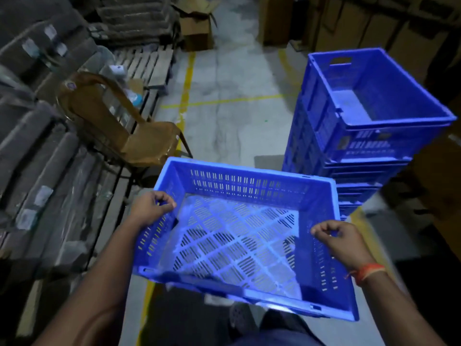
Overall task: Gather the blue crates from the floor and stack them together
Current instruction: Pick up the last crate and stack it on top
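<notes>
Carrying was the step in hand, judged from the head view, the only one given. A perforated blue crate [239,236] was held clear of the floor in front of the person's body, its open top facing up and its slotted base visible inside. The left hand [152,208] had its fingers curled over the crate's left rim, near the far corner, and the right hand [341,242] gripped the right rim in the same way, with an orange thread band on that wrist. Both grips looked closed firmly round the rim and not spread flat.

Ahead and to the right stood the stack of blue crates [361,136], several high, its topmost crate open and apparently empty. The held crate was near the stack's base but apart from it, and sat lower than the stack's top rim.

To the left were a brown plastic chair [129,126] and wrapped bundles on pallets [50,151]; yellow floor lines [185,91] ran down the aisle.

The next move probably called for stepping to the right, lifting the crate above the top rim, squaring its corners with the crate below, and lowering it in. A skewed set-down could leave it resting crooked.
</notes>
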The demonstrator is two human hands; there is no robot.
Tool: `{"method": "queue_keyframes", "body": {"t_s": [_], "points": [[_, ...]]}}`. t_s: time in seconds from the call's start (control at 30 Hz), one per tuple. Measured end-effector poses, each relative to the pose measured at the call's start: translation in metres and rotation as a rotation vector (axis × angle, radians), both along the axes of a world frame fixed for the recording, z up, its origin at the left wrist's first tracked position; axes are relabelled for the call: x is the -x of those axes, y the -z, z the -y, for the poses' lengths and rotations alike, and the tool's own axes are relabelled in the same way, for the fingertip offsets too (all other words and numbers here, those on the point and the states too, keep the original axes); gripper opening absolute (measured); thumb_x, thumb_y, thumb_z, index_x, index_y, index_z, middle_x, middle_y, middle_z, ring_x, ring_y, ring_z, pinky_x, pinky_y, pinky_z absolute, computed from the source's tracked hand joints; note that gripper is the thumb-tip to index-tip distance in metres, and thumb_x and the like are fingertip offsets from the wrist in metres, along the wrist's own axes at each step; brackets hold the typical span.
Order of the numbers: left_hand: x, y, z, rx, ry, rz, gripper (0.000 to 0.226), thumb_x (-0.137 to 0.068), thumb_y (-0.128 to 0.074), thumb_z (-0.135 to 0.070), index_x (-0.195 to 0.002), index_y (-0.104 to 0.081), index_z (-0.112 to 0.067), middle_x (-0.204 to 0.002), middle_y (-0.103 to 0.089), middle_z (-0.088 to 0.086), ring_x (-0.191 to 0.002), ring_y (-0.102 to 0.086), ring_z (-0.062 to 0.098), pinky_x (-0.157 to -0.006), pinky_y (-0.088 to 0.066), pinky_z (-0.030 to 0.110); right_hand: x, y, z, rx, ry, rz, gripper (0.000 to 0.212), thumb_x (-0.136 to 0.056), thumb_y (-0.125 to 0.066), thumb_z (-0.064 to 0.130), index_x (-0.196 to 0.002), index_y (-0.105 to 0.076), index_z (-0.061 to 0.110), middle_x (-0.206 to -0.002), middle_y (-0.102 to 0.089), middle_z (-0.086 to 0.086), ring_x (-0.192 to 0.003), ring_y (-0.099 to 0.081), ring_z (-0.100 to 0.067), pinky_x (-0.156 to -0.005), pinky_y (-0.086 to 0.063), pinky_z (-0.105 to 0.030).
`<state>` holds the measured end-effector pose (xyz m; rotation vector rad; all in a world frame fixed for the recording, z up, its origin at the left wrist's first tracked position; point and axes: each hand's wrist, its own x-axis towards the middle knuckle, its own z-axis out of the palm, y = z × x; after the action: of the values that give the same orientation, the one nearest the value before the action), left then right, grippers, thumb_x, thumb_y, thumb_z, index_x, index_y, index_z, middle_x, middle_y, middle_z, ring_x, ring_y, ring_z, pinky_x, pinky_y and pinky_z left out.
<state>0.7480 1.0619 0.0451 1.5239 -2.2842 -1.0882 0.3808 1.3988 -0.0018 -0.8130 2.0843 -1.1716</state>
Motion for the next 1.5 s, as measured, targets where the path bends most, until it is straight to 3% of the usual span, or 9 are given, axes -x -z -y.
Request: {"method": "queue_keyframes", "body": {"t_s": [0.17,0.4,0.47,0.57,0.73,0.9,1.13,1.3,1.5], "points": [[0.049,-0.017,0.106,0.032,0.035,0.035,0.011,-0.08,-0.08,-0.016,-0.072,-0.073,-0.016,-0.048,-0.06,-0.015,-0.037,-0.042,-0.002,-0.054,-0.035,0.024,0.03,0.0,0.095,0.019,0.053,0.003,0.014,-0.086,-0.073,0.011,-0.071,-0.071,0.01,-0.058,-0.062,0.005,-0.043,-0.049,0.003,-0.047,-0.036,-0.007],[0.143,-0.007,0.251,0.074,0.128,0.144,0.011,-0.082,-0.079,-0.019,-0.073,-0.073,-0.02,-0.047,-0.057,-0.025,-0.045,-0.05,-0.007,-0.051,-0.035,0.018,0.083,0.029,0.225,-0.009,0.149,0.001,0.023,-0.084,-0.074,0.009,-0.063,-0.068,0.015,-0.066,-0.069,0.001,-0.06,-0.063,-0.007,-0.058,-0.046,-0.015],[0.168,-0.006,0.284,0.081,0.143,0.154,0.009,-0.082,-0.079,-0.02,-0.075,-0.074,-0.019,-0.047,-0.057,-0.024,-0.046,-0.05,-0.003,-0.05,-0.034,0.016,0.095,0.031,0.254,-0.035,0.195,-0.017,0.026,-0.084,-0.074,0.01,-0.061,-0.067,0.019,-0.069,-0.071,0.0,-0.073,-0.069,-0.013,-0.069,-0.049,-0.025],[0.203,-0.006,0.329,0.076,0.175,0.143,0.009,-0.081,-0.079,-0.02,-0.074,-0.074,-0.019,-0.047,-0.056,-0.022,-0.046,-0.048,0.0,-0.052,-0.034,0.02,0.118,0.032,0.288,-0.064,0.239,-0.011,0.021,-0.084,-0.074,0.016,-0.066,-0.068,0.024,-0.066,-0.068,0.003,-0.072,-0.067,-0.01,-0.074,-0.052,-0.035],[0.274,0.003,0.404,0.059,0.327,0.109,0.007,-0.08,-0.079,-0.015,-0.075,-0.075,-0.016,-0.052,-0.06,-0.023,-0.05,-0.05,-0.003,-0.049,-0.032,0.015,0.14,0.033,0.328,-0.113,0.384,-0.033,0.019,-0.083,-0.075,0.02,-0.067,-0.068,0.026,-0.064,-0.067,0.004,-0.072,-0.067,-0.011,-0.071,-0.052,-0.031],[0.353,0.035,0.479,0.042,0.528,0.096,0.011,-0.079,-0.08,-0.023,-0.07,-0.073,-0.026,-0.057,-0.066,-0.013,-0.051,-0.047,0.006,-0.057,-0.039,0.027,0.124,0.041,0.356,-0.158,0.615,-0.027,0.014,-0.082,-0.076,0.021,-0.069,-0.07,0.02,-0.065,-0.068,-0.002,-0.069,-0.067,-0.017,-0.073,-0.052,-0.038],[0.446,0.047,0.538,0.034,0.893,0.084,0.011,-0.081,-0.079,-0.019,-0.071,-0.073,-0.018,-0.052,-0.062,-0.016,-0.047,-0.05,-0.003,-0.049,-0.034,0.011,0.04,0.032,0.401,-0.215,1.008,0.004,0.019,-0.083,-0.075,0.017,-0.068,-0.065,0.009,-0.064,-0.066,-0.009,-0.062,-0.059,-0.014,-0.072,-0.051,-0.039],[0.484,0.03,0.539,0.039,1.073,0.076,0.014,-0.079,-0.078,-0.02,-0.068,-0.072,-0.024,-0.067,-0.071,-0.006,-0.057,-0.057,0.005,-0.058,-0.042,0.021,-0.013,0.018,0.416,-0.196,1.21,0.038,0.021,-0.081,-0.075,0.01,-0.068,-0.062,0.001,-0.057,-0.063,-0.002,-0.057,-0.053,-0.01,-0.069,-0.05,-0.04],[0.511,0.008,0.523,-0.008,1.188,0.078,0.012,-0.077,-0.077,-0.022,-0.067,-0.073,-0.028,-0.074,-0.075,-0.01,-0.076,-0.069,0.012,-0.077,-0.051,0.03,-0.044,-0.022,0.42,-0.257,1.361,0.075,0.028,-0.082,-0.074,0.012,-0.055,-0.065,0.014,-0.045,-0.057,0.009,-0.038,-0.044,0.002,-0.06,-0.04,-0.03]]}}
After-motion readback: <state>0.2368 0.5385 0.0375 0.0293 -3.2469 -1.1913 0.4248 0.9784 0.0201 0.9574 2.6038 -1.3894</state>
